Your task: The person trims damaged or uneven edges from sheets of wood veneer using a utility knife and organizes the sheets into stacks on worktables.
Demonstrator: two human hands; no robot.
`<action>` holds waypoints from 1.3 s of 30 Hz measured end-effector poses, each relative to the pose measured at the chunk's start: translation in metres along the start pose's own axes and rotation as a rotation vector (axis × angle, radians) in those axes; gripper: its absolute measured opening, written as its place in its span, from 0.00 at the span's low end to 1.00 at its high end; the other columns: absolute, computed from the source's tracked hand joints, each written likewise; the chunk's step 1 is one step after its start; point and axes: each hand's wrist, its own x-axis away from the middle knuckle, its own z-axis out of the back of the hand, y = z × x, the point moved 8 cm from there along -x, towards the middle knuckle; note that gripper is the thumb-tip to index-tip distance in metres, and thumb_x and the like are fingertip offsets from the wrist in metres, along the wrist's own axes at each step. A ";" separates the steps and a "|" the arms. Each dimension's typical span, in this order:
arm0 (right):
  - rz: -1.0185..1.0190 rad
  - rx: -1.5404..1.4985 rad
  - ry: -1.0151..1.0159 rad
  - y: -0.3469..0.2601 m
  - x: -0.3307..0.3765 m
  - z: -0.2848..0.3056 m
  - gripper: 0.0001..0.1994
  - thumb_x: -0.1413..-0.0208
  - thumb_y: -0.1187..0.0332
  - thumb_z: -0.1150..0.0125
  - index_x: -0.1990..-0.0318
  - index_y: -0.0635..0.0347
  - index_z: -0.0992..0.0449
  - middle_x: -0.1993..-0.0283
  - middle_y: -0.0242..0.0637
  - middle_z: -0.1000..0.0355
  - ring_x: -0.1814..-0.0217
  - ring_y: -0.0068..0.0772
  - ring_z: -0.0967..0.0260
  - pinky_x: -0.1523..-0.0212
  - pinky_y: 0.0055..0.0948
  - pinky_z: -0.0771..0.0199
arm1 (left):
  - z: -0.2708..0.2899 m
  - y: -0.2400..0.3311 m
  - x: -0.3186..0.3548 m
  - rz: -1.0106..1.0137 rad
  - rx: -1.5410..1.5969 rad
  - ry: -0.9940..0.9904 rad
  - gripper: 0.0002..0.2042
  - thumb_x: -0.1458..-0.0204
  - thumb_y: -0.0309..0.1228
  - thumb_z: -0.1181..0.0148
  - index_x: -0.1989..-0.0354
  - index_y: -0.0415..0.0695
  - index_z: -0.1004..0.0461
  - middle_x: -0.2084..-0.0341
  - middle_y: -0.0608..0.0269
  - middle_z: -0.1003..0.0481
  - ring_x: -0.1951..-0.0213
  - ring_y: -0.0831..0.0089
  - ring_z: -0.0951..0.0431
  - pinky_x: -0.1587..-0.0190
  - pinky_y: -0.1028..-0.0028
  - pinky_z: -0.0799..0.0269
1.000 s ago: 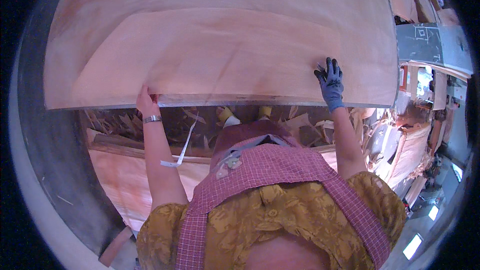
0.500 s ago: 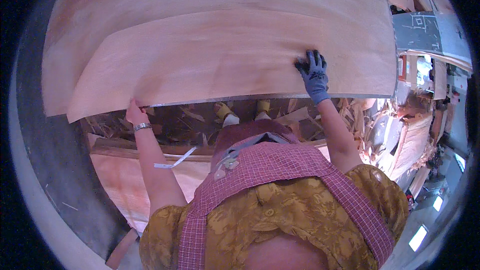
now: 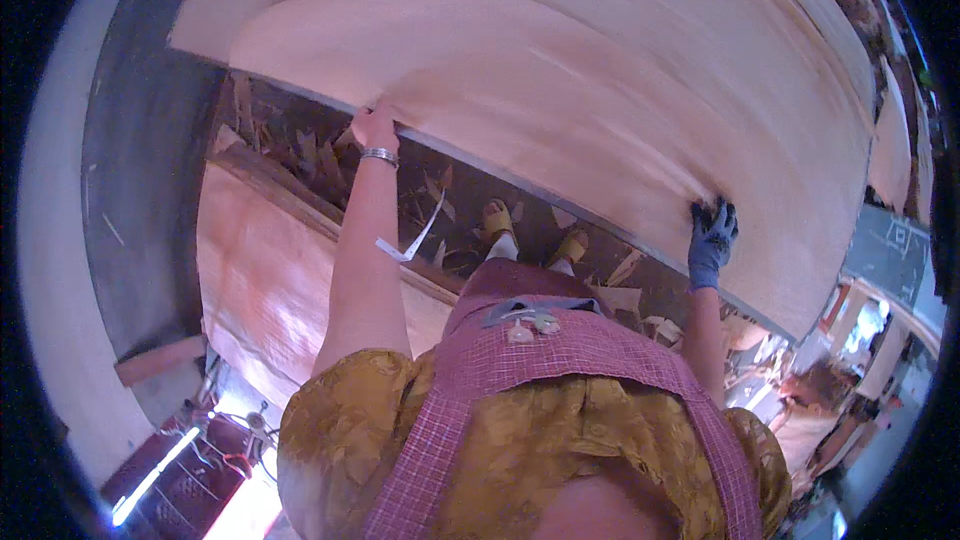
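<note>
In the head view, the veneer [image 3: 480, 70] lies on another sheet [image 3: 700, 10]. The left hand [image 3: 376, 127] grasps its near edge; the gloved right hand [image 3: 712, 238], fingers spread, rests unclenched on top, toward the right end.

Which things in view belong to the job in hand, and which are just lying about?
In the job:
- pale upper sheet
- bare left hand, gripping its edge
- gloved right hand, on the surface

Lying about:
- scraps on the floor
- brownish board, lower left
</note>
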 end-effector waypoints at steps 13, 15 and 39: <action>-0.086 -0.219 0.019 0.008 -0.016 0.022 0.26 0.48 0.57 0.33 0.46 0.65 0.30 0.45 0.50 0.32 0.43 0.48 0.34 0.44 0.40 0.33 | 0.020 0.080 0.056 0.040 -0.432 0.133 0.31 0.61 0.43 0.28 0.51 0.39 0.33 0.59 0.50 0.26 0.57 0.56 0.25 0.56 0.60 0.29; -0.189 -0.281 0.016 0.001 -0.037 0.030 0.27 0.48 0.54 0.33 0.48 0.65 0.30 0.48 0.47 0.30 0.43 0.45 0.34 0.44 0.39 0.34 | 0.021 0.090 0.058 -0.053 -0.590 0.153 0.36 0.61 0.43 0.28 0.45 0.42 0.37 0.52 0.52 0.30 0.49 0.57 0.29 0.49 0.58 0.33; 1.920 0.236 -0.268 -0.648 -0.004 -0.098 0.11 0.42 0.64 0.50 0.52 0.49 0.31 0.69 0.38 0.23 0.69 0.41 0.22 0.74 0.43 0.24 | 0.011 0.139 0.047 -0.581 -0.770 -0.162 0.62 0.75 0.59 0.27 0.30 0.45 0.55 0.41 0.59 0.38 0.35 0.59 0.43 0.32 0.45 0.62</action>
